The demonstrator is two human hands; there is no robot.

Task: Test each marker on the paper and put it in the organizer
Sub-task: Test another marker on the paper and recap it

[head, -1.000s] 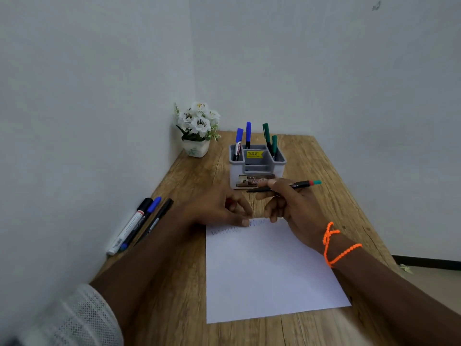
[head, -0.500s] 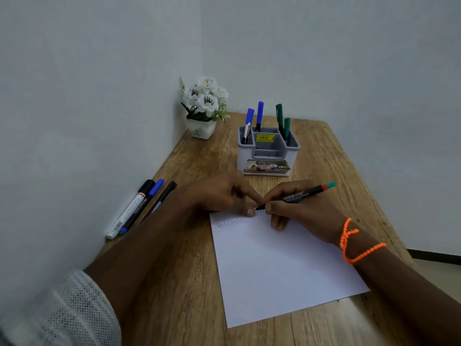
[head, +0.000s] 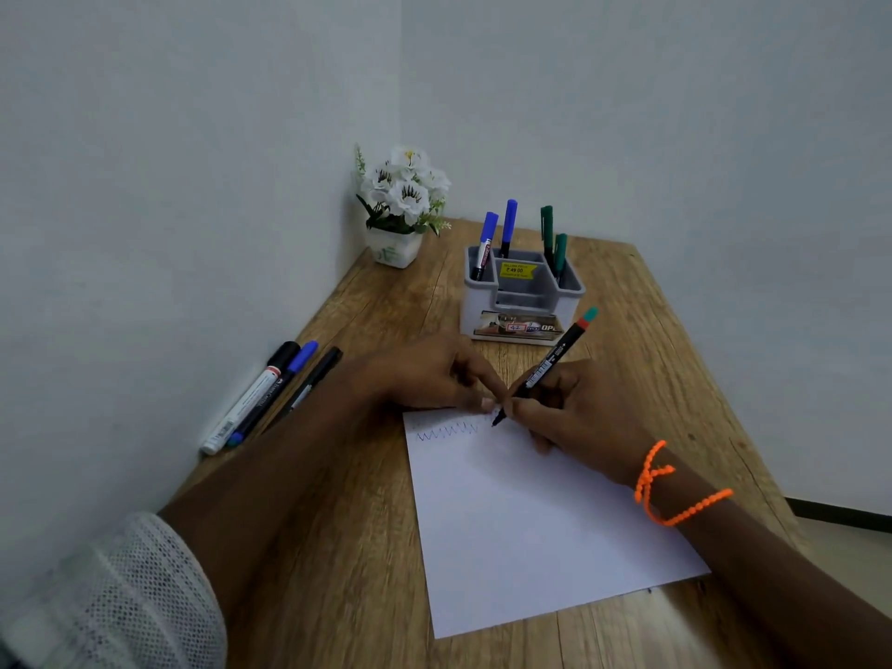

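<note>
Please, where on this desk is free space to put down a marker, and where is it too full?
Free: the bare wood between the flower pot and the three markers by the wall; the strip right of the organizer; the lower paper. Crowded: the paper's top edge, where left hand and right hand meet.

The right hand point(head: 574, 408) grips a marker point(head: 550, 366) in a writing pinch, fingers curled, tip down just past the fingertips. The left hand point(head: 434, 374) lies palm down beside it, its fingers bent and a fingertip point(head: 487, 403) pressing down close to the right hand's thumb.
</note>
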